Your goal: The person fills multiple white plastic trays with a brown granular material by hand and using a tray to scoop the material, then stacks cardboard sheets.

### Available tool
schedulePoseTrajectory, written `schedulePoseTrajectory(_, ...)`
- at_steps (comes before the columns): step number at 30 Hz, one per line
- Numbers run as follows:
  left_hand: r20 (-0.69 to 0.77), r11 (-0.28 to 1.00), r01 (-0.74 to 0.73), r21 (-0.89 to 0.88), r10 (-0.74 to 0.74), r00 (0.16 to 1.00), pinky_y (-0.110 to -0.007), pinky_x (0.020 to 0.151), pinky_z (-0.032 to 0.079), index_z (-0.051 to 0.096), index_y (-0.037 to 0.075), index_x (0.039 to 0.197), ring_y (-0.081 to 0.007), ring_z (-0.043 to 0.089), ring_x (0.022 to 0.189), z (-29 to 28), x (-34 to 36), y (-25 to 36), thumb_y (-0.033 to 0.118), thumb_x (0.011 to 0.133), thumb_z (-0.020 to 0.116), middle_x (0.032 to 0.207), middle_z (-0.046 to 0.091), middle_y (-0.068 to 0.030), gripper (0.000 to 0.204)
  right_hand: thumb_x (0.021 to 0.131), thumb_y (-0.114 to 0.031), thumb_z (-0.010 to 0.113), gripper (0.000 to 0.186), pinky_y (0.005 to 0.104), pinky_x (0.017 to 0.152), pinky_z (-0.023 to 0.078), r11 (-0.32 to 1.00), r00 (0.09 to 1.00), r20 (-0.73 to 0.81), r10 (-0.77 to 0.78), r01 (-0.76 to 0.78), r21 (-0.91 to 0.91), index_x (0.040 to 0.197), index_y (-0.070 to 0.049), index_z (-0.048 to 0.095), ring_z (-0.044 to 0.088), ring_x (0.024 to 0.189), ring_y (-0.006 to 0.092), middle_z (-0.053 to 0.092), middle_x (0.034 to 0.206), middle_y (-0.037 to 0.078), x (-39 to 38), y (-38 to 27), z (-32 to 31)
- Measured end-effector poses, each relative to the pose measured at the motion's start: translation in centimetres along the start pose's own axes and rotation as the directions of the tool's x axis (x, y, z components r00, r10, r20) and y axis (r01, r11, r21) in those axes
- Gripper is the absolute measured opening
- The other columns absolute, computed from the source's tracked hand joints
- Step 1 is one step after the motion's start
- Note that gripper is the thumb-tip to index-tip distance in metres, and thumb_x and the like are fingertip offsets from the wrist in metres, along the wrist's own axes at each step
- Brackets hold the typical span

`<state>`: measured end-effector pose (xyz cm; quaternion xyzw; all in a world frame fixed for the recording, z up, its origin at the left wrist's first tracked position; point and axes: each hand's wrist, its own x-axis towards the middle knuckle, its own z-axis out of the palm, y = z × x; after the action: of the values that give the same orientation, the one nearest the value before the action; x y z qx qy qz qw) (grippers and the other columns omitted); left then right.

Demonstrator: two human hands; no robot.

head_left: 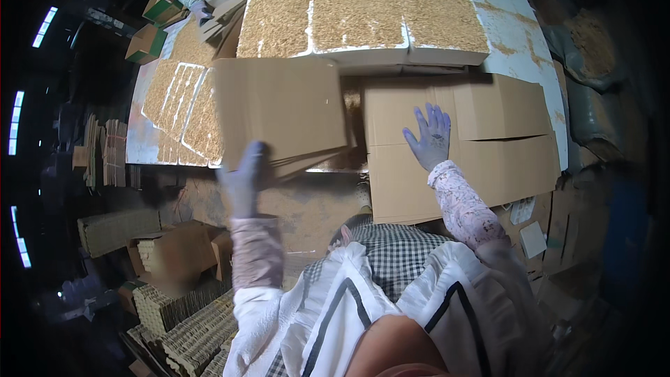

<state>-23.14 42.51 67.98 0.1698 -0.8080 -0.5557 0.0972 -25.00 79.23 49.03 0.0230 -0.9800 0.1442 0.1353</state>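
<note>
My left hand (242,178), in a grey-purple glove, grips the lower left corner of a brown flattened cardboard box (283,101). The thumb lies over the near face, and the other fingers are mostly hidden. This cardboard is tilted up over the table, its layers slightly apart at the lower edge. My right hand (431,138), gloved alike, rests palm down with spread fingers on another flattened cardboard box (405,174). That one lies flat at the table's near right edge, its slit flaps (504,108) pointing right.
Beyond the cardboard, white-edged trays (359,17) of tan grainy material cover the table (513,42). A co-worker's gloved hand (200,10) reaches in at far left, near small open boxes (146,43). Lower left stand an open carton (185,251) and stacked ridged tan blocks (195,335).
</note>
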Motion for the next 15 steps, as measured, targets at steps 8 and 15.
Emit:
schedulePoseTrajectory(8,-0.181,0.970,-0.143,-0.195,0.107,0.978,-0.027,0.087,0.047,0.053,0.000,0.130,-0.0173,0.059,0.105,-13.8,21.9,7.6,0.031,0.092,0.063,0.118,0.061,-0.0095,0.050,0.086,-0.041,0.059,0.063,0.0530,0.112,0.016,0.997,0.999,0.042,-0.015,0.012,0.078,0.138,-0.010,0.041,0.026,0.136,0.0373,0.035,0.143,0.018,-0.2,-1.0,-0.7)
schedulePoseTrajectory(15,0.553,0.568,-0.804,0.178,0.618,0.559,-0.044,0.106,0.035,0.046,0.001,0.132,-0.0327,0.049,0.121,9.0,-0.8,5.8,0.019,0.078,0.074,0.127,0.052,-0.0209,0.063,0.061,-0.030,0.079,0.099,0.0566,0.114,0.010,1.000,0.918,0.397,-0.011,0.013,-0.002,0.145,-0.010,0.030,0.020,0.137,0.0424,0.026,0.147,0.021,-14.3,5.5,-15.6)
